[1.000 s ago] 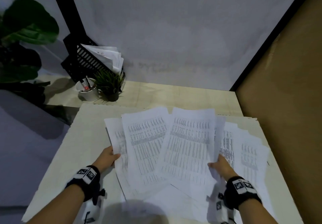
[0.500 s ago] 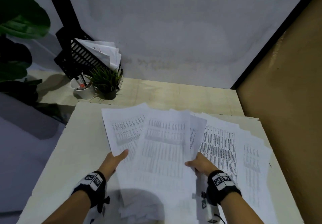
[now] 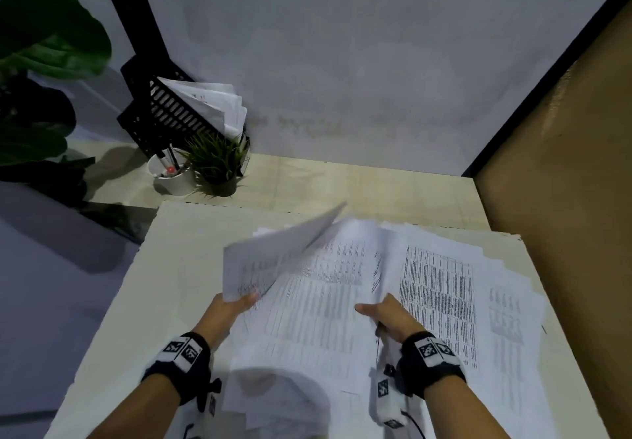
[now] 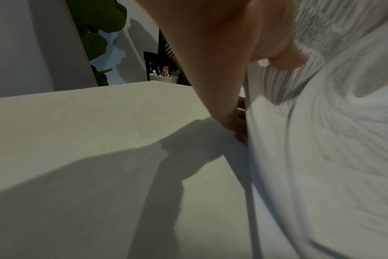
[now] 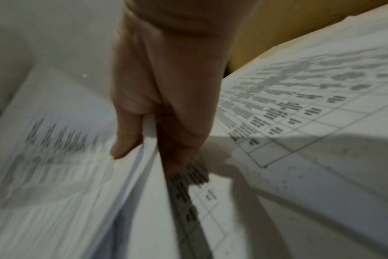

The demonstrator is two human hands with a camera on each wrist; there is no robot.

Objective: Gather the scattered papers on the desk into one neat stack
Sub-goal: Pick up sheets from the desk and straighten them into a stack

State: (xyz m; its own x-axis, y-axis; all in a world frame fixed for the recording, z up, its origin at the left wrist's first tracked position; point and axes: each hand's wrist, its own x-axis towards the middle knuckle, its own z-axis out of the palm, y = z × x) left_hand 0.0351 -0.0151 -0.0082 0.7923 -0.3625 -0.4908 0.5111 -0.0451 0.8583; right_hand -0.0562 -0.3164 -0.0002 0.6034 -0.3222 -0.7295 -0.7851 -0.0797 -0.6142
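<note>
While the left hand (image 3: 227, 308) pinches a lifted, tilted sheet (image 3: 273, 254) at its near corner, the right hand (image 3: 383, 315) grips the right edge of a central bundle (image 3: 307, 305), seemingly to merge them. Remaining papers (image 3: 444, 288) lie fanned right on the desk (image 3: 178, 267).

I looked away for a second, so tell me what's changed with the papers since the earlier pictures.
Both hands moved inward, bunching the spread sheets. The left hand now lifts its sheets tilted off the desk; the right hand pinches the middle bundle. The right-side papers, pen cup and small plant stayed put.
</note>
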